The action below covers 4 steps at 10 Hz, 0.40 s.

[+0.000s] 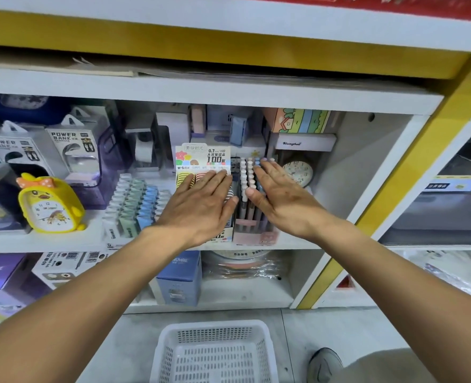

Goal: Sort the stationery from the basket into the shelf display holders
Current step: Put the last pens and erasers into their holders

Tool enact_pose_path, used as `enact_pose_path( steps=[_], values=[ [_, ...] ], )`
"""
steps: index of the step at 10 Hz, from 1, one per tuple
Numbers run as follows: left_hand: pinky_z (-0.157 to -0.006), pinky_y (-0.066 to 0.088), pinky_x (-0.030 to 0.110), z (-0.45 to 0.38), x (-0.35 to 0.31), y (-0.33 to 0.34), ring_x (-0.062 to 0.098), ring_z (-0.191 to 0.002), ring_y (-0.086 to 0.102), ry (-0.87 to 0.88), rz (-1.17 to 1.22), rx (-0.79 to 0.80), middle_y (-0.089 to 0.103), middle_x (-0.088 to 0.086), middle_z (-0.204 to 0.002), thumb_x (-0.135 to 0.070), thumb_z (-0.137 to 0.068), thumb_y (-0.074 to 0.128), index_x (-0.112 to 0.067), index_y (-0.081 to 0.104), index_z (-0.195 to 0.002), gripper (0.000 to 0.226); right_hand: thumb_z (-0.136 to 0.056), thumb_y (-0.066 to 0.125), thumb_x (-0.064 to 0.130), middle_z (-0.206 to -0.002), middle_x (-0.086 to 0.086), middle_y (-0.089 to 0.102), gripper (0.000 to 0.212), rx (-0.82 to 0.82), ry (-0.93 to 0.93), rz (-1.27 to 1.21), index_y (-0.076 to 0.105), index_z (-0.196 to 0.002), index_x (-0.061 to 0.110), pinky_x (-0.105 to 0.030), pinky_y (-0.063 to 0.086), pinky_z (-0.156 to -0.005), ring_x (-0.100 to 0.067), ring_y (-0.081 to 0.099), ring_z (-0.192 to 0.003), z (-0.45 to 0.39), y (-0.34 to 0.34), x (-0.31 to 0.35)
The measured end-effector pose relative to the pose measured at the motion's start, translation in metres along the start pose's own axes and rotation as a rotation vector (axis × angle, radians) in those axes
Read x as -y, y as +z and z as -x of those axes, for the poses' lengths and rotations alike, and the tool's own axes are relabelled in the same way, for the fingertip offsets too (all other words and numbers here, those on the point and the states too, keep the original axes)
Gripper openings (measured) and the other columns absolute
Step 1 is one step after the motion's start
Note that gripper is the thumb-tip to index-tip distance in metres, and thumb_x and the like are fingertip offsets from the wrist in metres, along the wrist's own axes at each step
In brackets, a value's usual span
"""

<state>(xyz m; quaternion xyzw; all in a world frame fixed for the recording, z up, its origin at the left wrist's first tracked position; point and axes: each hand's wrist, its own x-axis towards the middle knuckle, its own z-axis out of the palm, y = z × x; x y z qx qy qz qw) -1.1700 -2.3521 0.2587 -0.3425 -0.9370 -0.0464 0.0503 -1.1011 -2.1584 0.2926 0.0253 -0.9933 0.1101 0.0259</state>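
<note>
A shop shelf (63,241). At left, a yellow duck alarm clock (49,205) stands before boxes printed "POWER BANK" (74,153). Next, a display holder (134,205) holds rows of pastel stationery. The left hand (201,205), fingers straight and released, lies flat on a lead-refill display (202,158) marked "0.7 HB" and "100". The right hand (281,197), also flat and released, rests on a pen holder (252,228) full of upright pens (246,175). A white basket (215,352) sits on the floor below, with nothing visible inside.

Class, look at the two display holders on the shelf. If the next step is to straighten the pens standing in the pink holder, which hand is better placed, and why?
The right hand. Its straight fingers already lie over the pens in the pink holder, while the left hand rests flat on the lead refill display beside it.
</note>
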Motion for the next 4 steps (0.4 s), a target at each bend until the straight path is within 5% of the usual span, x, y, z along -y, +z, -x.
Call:
enact_pose_path(
  steps=[3,4],
  values=[
    [-0.121,-0.006,0.038,0.005,-0.004,-0.019,0.007,-0.149,-0.008,-0.024,0.099,0.002,-0.004,-0.009,-0.164,-0.058,-0.099,0.006,-0.025,0.001,-0.156,0.066,-0.093,0.008,0.073,-0.169,0.003,-0.002,0.085,0.014,0.037,0.054,0.006,-0.161,0.022,-0.044,-0.001,-0.125,-0.010,-0.007,-0.154,0.003,-0.008,0.003],
    [-0.122,-0.003,0.039,0.022,-0.014,-0.045,0.010,-0.150,0.000,0.013,0.112,-0.087,0.002,-0.005,-0.165,-0.051,-0.102,0.016,-0.023,0.008,-0.156,0.062,-0.097,0.018,0.068,-0.168,0.002,0.013,0.077,-0.139,-0.004,0.044,0.023,-0.158,0.023,-0.045,0.010,-0.125,-0.016,0.008,-0.154,0.021,-0.025,0.016]
  ],
)
